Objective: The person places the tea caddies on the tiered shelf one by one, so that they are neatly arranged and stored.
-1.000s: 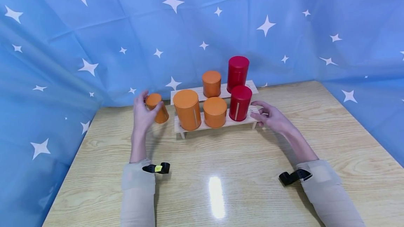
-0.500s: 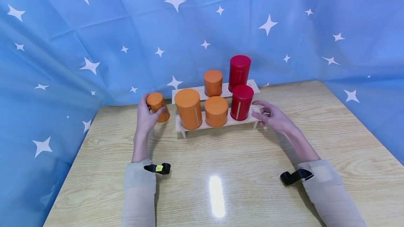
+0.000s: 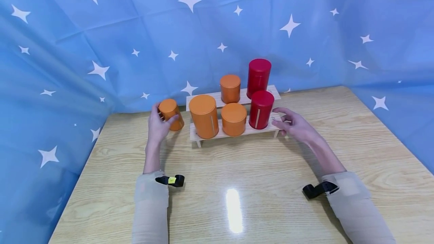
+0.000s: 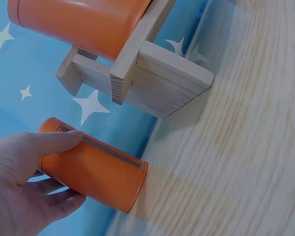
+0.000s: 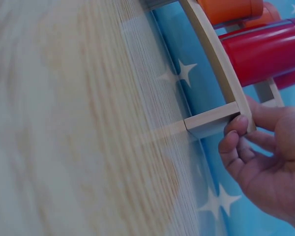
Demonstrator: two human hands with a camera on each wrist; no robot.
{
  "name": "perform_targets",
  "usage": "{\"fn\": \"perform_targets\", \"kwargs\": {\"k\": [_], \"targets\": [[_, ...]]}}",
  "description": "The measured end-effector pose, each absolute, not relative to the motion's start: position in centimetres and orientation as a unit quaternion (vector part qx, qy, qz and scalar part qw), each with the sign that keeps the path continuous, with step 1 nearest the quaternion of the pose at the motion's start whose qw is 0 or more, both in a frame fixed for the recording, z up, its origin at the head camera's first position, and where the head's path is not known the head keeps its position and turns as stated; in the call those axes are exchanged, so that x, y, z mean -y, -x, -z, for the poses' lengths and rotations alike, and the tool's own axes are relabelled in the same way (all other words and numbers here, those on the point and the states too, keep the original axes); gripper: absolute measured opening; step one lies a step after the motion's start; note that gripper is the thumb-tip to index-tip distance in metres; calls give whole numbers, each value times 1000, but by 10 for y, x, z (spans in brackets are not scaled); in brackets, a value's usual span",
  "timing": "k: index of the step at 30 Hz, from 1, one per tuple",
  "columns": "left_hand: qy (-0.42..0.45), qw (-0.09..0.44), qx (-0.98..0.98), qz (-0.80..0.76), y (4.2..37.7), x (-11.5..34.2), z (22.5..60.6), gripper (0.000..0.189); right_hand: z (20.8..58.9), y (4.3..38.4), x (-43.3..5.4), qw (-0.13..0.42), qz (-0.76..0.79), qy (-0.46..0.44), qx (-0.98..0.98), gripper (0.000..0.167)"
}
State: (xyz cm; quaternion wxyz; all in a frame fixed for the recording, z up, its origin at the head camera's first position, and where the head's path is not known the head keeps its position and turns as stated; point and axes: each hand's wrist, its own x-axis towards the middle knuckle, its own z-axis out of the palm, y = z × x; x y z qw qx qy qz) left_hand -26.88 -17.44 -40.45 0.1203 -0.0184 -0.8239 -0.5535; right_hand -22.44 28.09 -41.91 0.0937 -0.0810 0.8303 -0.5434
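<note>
At the left of the table, my left hand (image 3: 158, 125) grips a small orange canister (image 4: 96, 169), thumb along its near side and fingers curled round the far side. The canister stands with its base at the tabletop, beside a two-tier wooden rack (image 3: 220, 134). My right hand (image 5: 273, 147) pinches the right end of the rack's lower board between thumb and fingers. On the lower tier are a tall orange canister (image 3: 204, 118), a short wide orange canister (image 3: 234, 120) and a red canister (image 3: 261, 110). A small orange canister (image 3: 230, 89) and a taller red canister (image 3: 259, 78) occupy the upper tier.
A blue cloth (image 3: 152, 29) with white stars hangs behind and at both sides of the wooden table (image 3: 271, 183). The rack stands near the table's back edge. Each sleeve carries a black wrist camera, such as the left one (image 3: 176, 180).
The head view has shifted slightly. My left fingers have drawn in round the small orange canister, which stays at about the same spot. My right hand keeps its hold on the rack's end.
</note>
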Motion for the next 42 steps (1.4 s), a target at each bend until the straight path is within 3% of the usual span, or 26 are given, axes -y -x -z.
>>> {"fn": "perform_targets", "kwargs": {"k": [5,25,42], "targets": [[19,133,813,566,268,174,401,73,420,225,-281,92,540,83,-833,60],[74,261,736,620,246,158,347,68,419,225,-280,94,532,80,-837,60],[132,244,741,611,242,132,343,67,419,224,-280,94,537,82,-834,61]]}}
